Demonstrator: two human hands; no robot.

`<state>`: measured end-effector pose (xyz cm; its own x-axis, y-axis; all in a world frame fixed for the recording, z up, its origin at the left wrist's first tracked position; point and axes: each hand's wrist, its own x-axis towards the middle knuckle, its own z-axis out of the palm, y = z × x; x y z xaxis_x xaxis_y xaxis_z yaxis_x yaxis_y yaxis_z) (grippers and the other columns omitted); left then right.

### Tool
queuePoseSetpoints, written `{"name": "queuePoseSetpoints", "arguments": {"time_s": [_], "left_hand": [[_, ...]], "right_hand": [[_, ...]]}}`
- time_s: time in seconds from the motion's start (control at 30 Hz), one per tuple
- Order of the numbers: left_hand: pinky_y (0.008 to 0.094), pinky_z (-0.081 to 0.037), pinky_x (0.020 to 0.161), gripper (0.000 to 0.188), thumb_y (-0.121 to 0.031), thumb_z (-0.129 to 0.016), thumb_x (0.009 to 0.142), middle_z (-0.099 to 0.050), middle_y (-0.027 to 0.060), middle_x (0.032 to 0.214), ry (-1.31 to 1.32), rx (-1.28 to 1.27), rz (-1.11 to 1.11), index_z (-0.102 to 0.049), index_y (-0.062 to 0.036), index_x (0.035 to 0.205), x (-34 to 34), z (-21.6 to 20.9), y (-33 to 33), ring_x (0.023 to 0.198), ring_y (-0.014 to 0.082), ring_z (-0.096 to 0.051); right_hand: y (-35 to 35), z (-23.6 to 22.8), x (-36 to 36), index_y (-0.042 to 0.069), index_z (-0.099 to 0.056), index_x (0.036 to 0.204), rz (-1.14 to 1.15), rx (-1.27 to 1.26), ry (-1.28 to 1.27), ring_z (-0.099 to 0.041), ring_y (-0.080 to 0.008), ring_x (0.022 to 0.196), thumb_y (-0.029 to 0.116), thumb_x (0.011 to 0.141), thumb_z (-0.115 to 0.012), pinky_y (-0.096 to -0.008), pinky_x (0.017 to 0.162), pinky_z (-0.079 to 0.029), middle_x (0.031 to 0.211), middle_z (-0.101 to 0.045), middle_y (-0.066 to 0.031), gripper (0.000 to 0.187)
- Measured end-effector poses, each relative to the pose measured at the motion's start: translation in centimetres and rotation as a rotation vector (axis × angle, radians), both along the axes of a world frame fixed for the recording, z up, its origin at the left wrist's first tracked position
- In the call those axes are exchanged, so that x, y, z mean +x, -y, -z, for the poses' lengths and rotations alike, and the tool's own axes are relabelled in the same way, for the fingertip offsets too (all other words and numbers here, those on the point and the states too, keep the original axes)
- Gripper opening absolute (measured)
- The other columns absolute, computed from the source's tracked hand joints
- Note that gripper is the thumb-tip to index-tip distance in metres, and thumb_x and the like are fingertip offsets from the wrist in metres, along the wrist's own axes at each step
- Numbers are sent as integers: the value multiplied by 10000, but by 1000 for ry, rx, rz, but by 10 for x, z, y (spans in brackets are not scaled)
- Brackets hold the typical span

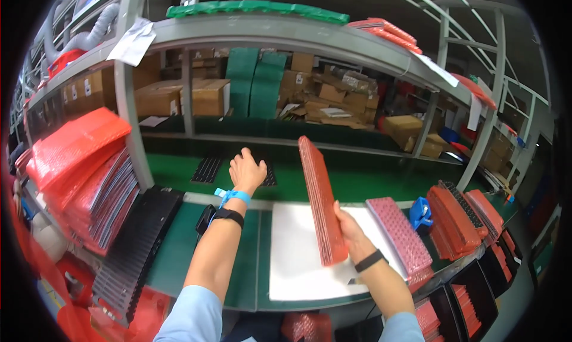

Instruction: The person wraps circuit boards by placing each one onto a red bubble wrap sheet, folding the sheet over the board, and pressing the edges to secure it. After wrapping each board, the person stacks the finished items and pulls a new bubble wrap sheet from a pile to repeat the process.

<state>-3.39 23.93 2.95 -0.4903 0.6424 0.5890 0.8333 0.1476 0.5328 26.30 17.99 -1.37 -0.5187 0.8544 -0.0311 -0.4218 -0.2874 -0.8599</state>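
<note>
My right hand (351, 233) grips the lower right side of a flat, red bubble-wrapped bundle (320, 208). The bundle stands tilted above a white sheet (292, 252) on the bench, thin layers showing along its edge. Farther off, my left hand (247, 172) is stretched over the green belt (173, 166), fingers apart and somewhat bent. It partly covers a black keyboard-like panel (270, 175); contact with it cannot be made out. A similar black panel (207, 170) lies to its left. A blue band and a dark strap circle my left wrist; a dark strap circles my right.
Red bubble-wrapped packs (83, 145) are piled at left beside a black ribbed tray (140, 246). To the right are a pink bubble-wrapped pack (400, 232), a blue tape dispenser (420, 214) and more red packs (451, 217). A grey shelf frame (262, 35) spans overhead; cardboard boxes (205, 95) stand behind.
</note>
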Motion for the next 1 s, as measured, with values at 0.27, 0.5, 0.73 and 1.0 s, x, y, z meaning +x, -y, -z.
{"name": "queuePoseSetpoints", "arguments": {"time_s": [0.27,0.5,0.73,1.0], "left_hand": [[557,-318,1023,1040,-617,-740,673,-520,294,1238,-90,-443,-236,-328,-59,1448,50,74,-114,1163,433,-480],[510,-340,1043,1016,-497,-780,643,-519,289,1246,81,-466,-150,-335,-43,1436,31,63,-122,1185,423,-467],[460,-401,1025,911,-377,-790,617,-536,285,1219,-56,-455,1,-402,-18,1360,-12,25,-8,1166,434,-478],[488,-410,983,874,-397,-759,642,-557,264,1143,19,-465,167,-401,-16,1343,-67,50,208,1103,427,-495]], "right_hand": [[-5,-9,51,15,-581,1207,82,0,-23,-670,-185,881,439,995,-501,-354,787,-555,1059,-685,-84,481],[-11,-15,62,63,-606,1150,132,-57,-84,-669,-162,807,417,995,-506,-306,708,-569,974,-688,-65,399],[-4,8,78,32,-605,1160,146,-29,-81,-683,-192,831,432,988,-515,-350,732,-571,1007,-698,-81,444],[25,1,92,59,-618,1147,161,-56,-129,-680,-173,740,415,985,-533,-323,652,-578,922,-700,-72,400]]}}
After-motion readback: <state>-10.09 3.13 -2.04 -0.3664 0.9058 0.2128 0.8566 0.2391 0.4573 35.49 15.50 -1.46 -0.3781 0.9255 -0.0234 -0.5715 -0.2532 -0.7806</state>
